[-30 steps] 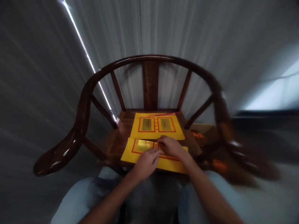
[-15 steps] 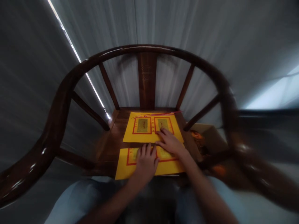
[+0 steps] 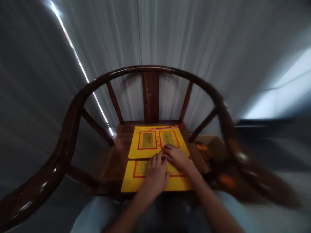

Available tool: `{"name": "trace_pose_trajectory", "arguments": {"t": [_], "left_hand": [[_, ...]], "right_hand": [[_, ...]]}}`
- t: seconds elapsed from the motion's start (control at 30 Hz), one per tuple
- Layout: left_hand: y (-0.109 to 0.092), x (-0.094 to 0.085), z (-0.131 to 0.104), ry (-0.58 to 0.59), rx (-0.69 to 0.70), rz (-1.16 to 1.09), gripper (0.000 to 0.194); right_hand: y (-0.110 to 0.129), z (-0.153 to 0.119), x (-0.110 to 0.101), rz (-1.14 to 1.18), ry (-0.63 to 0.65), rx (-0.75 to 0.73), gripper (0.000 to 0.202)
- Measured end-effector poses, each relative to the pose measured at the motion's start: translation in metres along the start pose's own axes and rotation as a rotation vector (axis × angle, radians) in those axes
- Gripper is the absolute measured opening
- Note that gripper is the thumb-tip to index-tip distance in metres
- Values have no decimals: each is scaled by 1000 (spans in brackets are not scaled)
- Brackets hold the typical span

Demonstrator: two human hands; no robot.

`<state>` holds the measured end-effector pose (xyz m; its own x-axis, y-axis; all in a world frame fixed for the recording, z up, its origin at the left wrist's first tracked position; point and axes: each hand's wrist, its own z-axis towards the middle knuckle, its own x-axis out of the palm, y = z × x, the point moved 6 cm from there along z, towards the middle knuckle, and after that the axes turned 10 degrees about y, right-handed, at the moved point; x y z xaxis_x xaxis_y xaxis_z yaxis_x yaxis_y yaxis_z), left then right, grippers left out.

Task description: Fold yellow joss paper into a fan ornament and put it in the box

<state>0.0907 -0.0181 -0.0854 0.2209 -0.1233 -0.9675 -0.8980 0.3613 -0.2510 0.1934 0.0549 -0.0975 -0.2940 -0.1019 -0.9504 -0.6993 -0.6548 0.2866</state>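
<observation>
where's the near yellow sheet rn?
Head view, low centre: the near yellow sheet lies at the front edge of the chair seat, under the left hand and right hand, just before the far yellow sheet.

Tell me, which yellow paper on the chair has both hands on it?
The nearer yellow sheet, at the seat's front edge. The left hand and right hand both press on it. The farther sheet, by the chair back, lies uncovered, with thin pink sticks along its top.

Near yellow sheet's (image 3: 136, 183) middle under both hands (print there hidden), chair arms (image 3: 245, 168) motion-blurred
</observation>
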Motion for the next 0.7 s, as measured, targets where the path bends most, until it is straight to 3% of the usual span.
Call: {"name": "trace_pose_trajectory", "arguments": {"t": [0.2, 0.37, 0.4, 0.5, 0.57, 0.63, 0.7], "left_hand": [[-1, -3, -4, 15, 6, -187, 36], [-10, 9, 4, 29, 95, -671, 33], [-7, 12, 10, 28, 44, -822, 34], [13, 31, 28, 5, -293, -1508, 25], [26, 34, 36, -184, -426, -1911, 16], [33, 37, 39, -259, -552, -2175, 7], [35, 34, 41, -229, -552, -2234, 7]], "right_hand": [[15, 7, -1, -104, -13, -67, 17], [2, 10, -16, -160, -211, -29, 22], [0, 9, -21, -166, -264, 0, 25], [7, 6, -43, -184, -411, 80, 29], [20, 2, -61, -183, -491, 111, 29], [36, 0, -76, -183, -506, 84, 26], [51, -2, -87, -176, -489, 60, 24]]}}
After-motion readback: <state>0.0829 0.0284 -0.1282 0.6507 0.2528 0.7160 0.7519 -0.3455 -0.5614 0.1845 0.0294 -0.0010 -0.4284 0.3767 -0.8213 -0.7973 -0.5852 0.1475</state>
